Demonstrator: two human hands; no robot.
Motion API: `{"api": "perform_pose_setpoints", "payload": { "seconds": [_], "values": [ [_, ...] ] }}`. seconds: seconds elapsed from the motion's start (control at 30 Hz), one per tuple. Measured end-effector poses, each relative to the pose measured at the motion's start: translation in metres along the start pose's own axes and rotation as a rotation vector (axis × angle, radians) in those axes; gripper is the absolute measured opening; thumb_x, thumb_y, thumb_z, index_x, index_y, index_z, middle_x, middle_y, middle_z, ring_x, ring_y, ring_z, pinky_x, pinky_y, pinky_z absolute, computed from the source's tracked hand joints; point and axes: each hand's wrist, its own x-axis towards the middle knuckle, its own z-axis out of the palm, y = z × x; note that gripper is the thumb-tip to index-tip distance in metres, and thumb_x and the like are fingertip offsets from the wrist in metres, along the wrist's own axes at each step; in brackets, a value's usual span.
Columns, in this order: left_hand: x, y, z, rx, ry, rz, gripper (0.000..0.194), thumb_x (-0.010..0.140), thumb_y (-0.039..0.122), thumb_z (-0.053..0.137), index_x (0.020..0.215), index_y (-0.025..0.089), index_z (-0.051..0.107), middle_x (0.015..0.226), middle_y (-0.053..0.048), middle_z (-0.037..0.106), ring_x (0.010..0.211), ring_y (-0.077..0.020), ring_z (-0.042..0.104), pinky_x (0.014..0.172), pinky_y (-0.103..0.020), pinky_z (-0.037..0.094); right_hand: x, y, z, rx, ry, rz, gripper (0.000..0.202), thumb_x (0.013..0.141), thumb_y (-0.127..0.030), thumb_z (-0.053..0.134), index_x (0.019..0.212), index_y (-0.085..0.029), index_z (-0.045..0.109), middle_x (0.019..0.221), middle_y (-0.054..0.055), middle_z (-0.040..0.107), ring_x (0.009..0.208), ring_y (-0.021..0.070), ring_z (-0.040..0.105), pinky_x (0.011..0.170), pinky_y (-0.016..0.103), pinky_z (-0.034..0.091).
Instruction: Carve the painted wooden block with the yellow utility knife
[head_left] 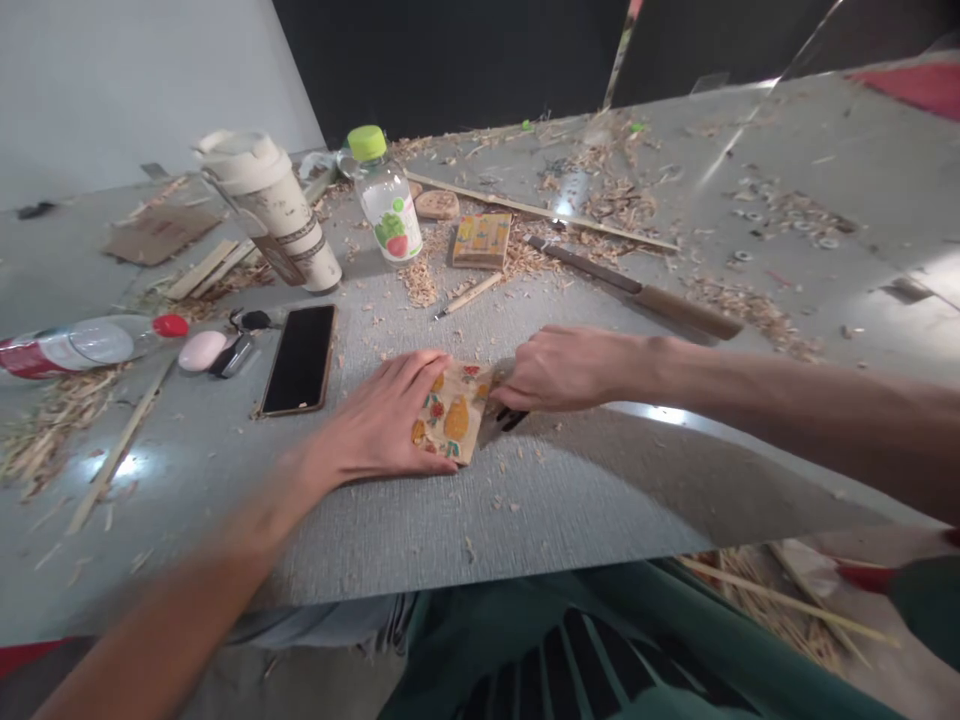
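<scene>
Your left hand (pixel 394 415) clasps the patterned block (pixel 461 415); your right hand (pixel 551 368), curled around a dark tool (pixel 512 419), sits just beside it. A phone (pixel 298 360) lies left of your left hand, a wooden-handled blade (pixel 636 288) beyond your right.

Beige block (pixel 459 415) is being dotted w/ orange, red & grn motifs.
Clear btl (pixel 388 210) is being topped in lime-grn; cream tumbler (pixel 283 212) is being banded in dk tones; phone screen (pixel 300 358) is being seen as blk.
</scene>
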Motion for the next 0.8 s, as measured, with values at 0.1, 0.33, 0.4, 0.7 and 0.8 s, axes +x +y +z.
{"api": "perform_pose_setpoints", "payload": {
  "seconds": [0.1,0.33,0.4,0.7,0.8],
  "values": [
    [0.000,0.000,0.000,-0.017,0.010,-0.002,0.119,0.072,0.091,0.069,0.159,0.020,0.031,0.156,-0.021,0.046,0.143,-0.0431,0.049,0.119,-0.061,0.042,-0.002,-0.005,0.001,0.048,0.018,0.120,0.060,0.113,-0.043,0.029,0.084,-0.020,0.075,0.064,0.004,0.065,0.049,0.0117,0.036,0.057,0.034,0.022],
    [0.000,0.004,-0.003,-0.017,-0.005,-0.027,0.120,0.071,0.089,0.071,0.159,0.017,0.032,0.158,-0.022,0.045,0.144,-0.0428,0.047,0.121,-0.060,0.041,-0.003,-0.015,0.013,-0.010,0.088,0.270,0.061,0.114,-0.041,0.026,0.082,-0.020,0.074,0.058,0.004,0.058,0.047,0.0138,0.035,0.058,0.036,0.019],
    [0.000,0.006,-0.004,-0.015,0.000,-0.038,0.117,0.072,0.087,0.072,0.158,0.018,0.033,0.157,-0.022,0.046,0.144,-0.0420,0.047,0.121,-0.060,0.041,-0.008,-0.011,0.012,0.004,0.107,0.223,0.053,0.112,-0.042,0.033,0.080,-0.022,0.070,0.058,0.002,0.055,0.048,0.0131,0.031,0.059,0.036,0.019],
    [0.011,0.014,-0.014,-0.036,0.071,-0.013,0.120,0.074,0.093,0.065,0.164,0.022,0.028,0.164,-0.023,0.038,0.153,-0.0455,0.034,0.125,-0.067,0.030,-0.042,0.012,-0.012,1.384,0.423,0.326,0.064,0.106,-0.071,0.007,0.066,-0.028,0.032,0.049,-0.005,0.028,0.046,0.0149,0.027,0.051,0.033,0.029],
    [0.023,0.030,-0.029,-0.111,0.184,0.073,0.099,0.087,0.083,0.062,0.162,0.025,0.035,0.152,-0.017,0.052,0.142,-0.0376,0.049,0.120,-0.056,0.041,-0.039,0.009,-0.010,1.835,0.402,0.313,0.057,0.108,-0.065,0.018,0.067,-0.027,0.022,0.049,-0.007,0.014,0.047,0.0145,0.012,0.049,0.032,0.021]
  ]
}}
